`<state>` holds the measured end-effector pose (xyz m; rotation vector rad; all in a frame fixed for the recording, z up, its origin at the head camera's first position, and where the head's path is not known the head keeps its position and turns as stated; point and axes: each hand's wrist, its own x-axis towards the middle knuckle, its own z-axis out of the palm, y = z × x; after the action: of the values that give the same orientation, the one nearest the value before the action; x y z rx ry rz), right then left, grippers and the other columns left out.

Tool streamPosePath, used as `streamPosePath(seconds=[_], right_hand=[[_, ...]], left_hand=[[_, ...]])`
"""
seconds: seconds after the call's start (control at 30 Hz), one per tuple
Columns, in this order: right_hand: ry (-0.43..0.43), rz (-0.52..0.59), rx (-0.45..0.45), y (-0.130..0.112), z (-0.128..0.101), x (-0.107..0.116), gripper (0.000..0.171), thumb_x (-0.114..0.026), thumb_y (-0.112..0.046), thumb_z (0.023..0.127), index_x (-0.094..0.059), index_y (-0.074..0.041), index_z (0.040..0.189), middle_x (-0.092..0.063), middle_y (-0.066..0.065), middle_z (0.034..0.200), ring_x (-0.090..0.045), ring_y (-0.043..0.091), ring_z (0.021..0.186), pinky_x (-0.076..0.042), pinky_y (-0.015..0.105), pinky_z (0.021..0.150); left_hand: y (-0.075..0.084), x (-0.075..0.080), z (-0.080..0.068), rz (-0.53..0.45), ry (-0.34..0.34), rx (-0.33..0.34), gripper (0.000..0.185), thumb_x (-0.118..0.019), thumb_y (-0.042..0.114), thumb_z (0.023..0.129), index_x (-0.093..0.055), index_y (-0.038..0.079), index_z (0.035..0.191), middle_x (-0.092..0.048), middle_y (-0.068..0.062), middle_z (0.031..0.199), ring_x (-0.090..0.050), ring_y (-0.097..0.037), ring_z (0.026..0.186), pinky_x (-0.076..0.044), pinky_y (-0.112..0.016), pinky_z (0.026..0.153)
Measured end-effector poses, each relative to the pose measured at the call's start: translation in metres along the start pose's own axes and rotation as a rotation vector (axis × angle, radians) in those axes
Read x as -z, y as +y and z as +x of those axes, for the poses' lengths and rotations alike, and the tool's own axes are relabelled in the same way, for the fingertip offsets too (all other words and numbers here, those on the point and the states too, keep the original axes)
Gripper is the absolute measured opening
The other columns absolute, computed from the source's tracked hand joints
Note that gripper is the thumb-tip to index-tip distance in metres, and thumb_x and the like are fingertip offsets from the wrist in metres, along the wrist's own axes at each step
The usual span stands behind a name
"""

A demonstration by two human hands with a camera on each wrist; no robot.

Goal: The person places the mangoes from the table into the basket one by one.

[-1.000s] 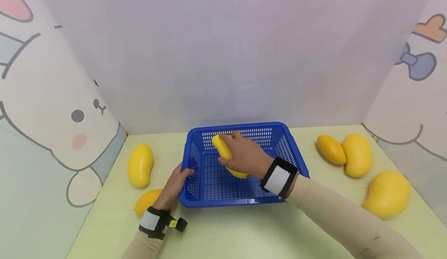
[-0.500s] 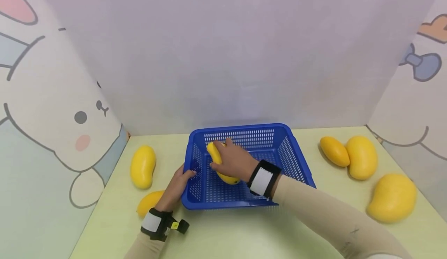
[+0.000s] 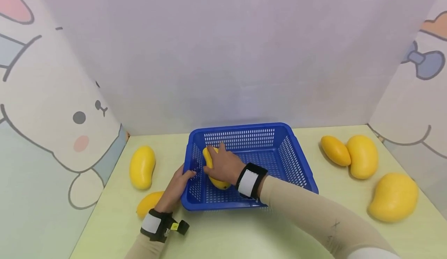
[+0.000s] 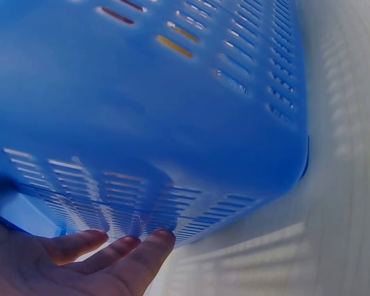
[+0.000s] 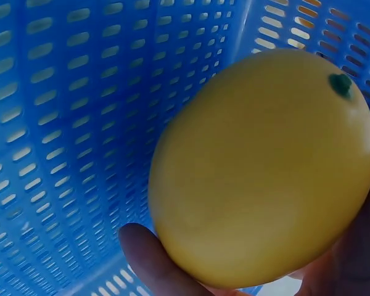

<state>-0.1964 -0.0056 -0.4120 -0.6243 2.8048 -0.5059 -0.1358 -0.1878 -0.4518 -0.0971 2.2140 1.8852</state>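
A blue perforated plastic basket [image 3: 241, 127] stands on the table against the back wall. My right hand [image 3: 227, 166] holds a yellow mango [image 3: 220, 183] low inside its left half, thumb on one side and fingers over the other. In the right wrist view that mango [image 5: 265, 172] fills much of the picture, its small green stem spot at the upper right, with a fingertip [image 5: 145, 250] under it. My left hand [image 3: 174, 191] grips the basket's left rim, thumb over the edge. The left wrist view shows its fingers [image 4: 139, 259] against the outer wall.
Two yellow mangoes, one upright [image 3: 142, 168] and one partly behind my left wrist [image 3: 148, 204], lie left of the basket. On the right lie a small orange-yellow mango [image 3: 336, 151], a larger one [image 3: 363, 157] touching it, and a big one [image 3: 394, 197] nearer me.
My right hand has moved left and lower inside the basket with the mango. The left hand keeps its hold on the rim.
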Motion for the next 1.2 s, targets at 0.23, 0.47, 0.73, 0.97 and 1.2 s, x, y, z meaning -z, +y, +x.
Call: streamPosePath(seconds=[0.23,0.47,0.73,0.97,1.2], right_hand=[[-0.002,-0.023,-0.006,-0.002,0.006,-0.005,0.076,-0.065,-0.049,0.093,-0.037,-0.018,0.157,-0.046,0.019,0.118,-0.058,0.019,0.062,-0.052,0.028,0.046],[-0.030,-0.027,-0.026,-0.005,0.010,-0.007,0.074,-0.066,-0.047,0.093,-0.039,-0.018,0.155,-0.045,0.020,0.126,-0.061,0.022,0.069,-0.056,0.032,0.053],[-0.033,-0.085,-0.033,-0.009,0.014,-0.008,0.073,-0.066,-0.049,0.093,-0.040,-0.020,0.155,-0.047,0.017,0.115,-0.060,0.022,0.064,-0.055,0.032,0.050],[-0.012,-0.111,-0.027,-0.009,0.016,-0.009,0.071,-0.060,-0.050,0.096,-0.039,-0.016,0.155,-0.047,0.017,0.114,-0.059,0.021,0.060,-0.054,0.031,0.048],[-0.019,-0.053,-0.012,-0.008,0.016,-0.008,0.064,-0.046,-0.042,0.102,-0.037,-0.011,0.157,-0.047,0.019,0.119,-0.056,0.019,0.058,-0.050,0.030,0.047]], left_hand=[[0.002,-0.002,-0.002,-0.010,-0.003,0.001,0.065,-0.043,0.019,0.100,-0.022,0.009,0.160,-0.038,-0.021,0.157,-0.048,-0.042,0.132,-0.039,-0.062,0.107],[0.002,-0.002,-0.003,0.002,0.003,0.005,0.066,-0.044,0.019,0.100,-0.022,0.010,0.161,-0.037,-0.020,0.158,-0.047,-0.042,0.133,-0.039,-0.061,0.108],[0.003,-0.001,-0.001,-0.008,-0.007,-0.009,0.065,-0.043,0.019,0.100,-0.023,0.010,0.160,-0.034,-0.020,0.159,-0.044,-0.042,0.136,-0.035,-0.063,0.110],[0.002,-0.001,0.001,-0.015,-0.008,-0.012,0.065,-0.042,0.018,0.100,-0.021,0.010,0.161,-0.032,-0.020,0.160,-0.042,-0.043,0.137,-0.033,-0.064,0.111],[0.000,-0.002,0.001,-0.018,-0.013,-0.015,0.065,-0.041,0.017,0.101,-0.020,0.010,0.161,-0.032,-0.020,0.160,-0.043,-0.044,0.137,-0.035,-0.064,0.109]])
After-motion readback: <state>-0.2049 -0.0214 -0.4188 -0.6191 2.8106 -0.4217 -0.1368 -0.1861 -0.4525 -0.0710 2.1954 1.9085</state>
